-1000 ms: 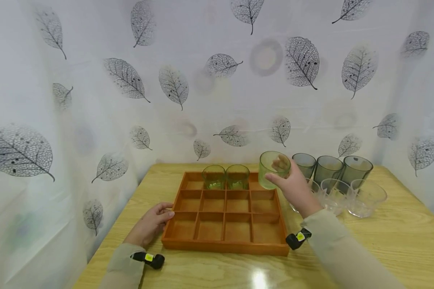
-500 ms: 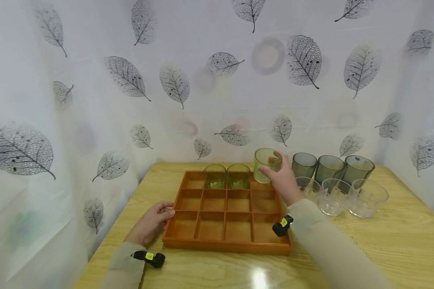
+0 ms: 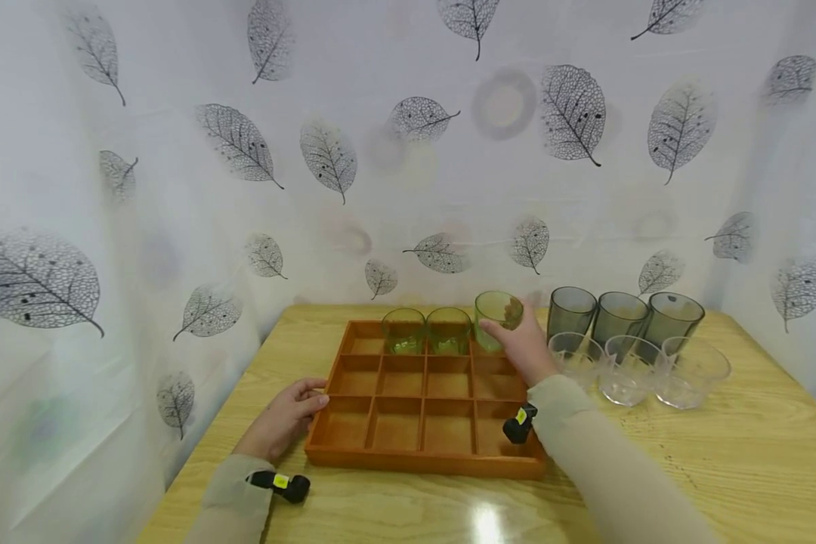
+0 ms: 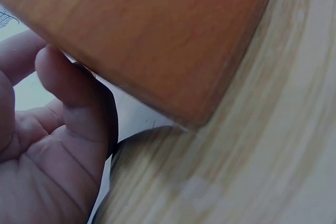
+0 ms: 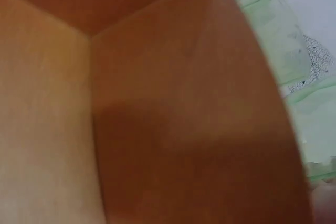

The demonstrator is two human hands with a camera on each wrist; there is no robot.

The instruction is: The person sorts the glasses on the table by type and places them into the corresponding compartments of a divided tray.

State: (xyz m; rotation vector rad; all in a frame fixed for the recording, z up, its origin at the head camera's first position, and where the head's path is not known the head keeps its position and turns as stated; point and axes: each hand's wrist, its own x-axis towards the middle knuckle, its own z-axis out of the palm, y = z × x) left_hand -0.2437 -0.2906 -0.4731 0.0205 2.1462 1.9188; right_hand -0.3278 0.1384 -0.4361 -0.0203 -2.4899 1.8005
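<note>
A wooden divided tray (image 3: 425,465) lies on the table. Two green glasses (image 3: 403,332) stand in the middle compartments of its back row. At the back right compartment, my right hand (image 3: 527,344) grips a third green glass (image 3: 491,321) by its sides, thumb in front. That glass is upright, its lower part partly inside the compartment; whether it touches the bottom cannot be told. My left hand (image 3: 289,415) rests against the tray's left side with relaxed fingers, thumb touching the wall in the left wrist view. Tray walls fill most of the right wrist view.
Right of the tray stand three dark grey glasses (image 3: 571,311) in a row. Three clear glass bowls (image 3: 687,378) sit in front of them. A leaf-patterned curtain (image 3: 442,189) hangs behind the wooden table (image 3: 381,506).
My right hand has carried the green glass left from beside the tray, then lowered it toward the back right compartment. My left hand stays at the tray's side.
</note>
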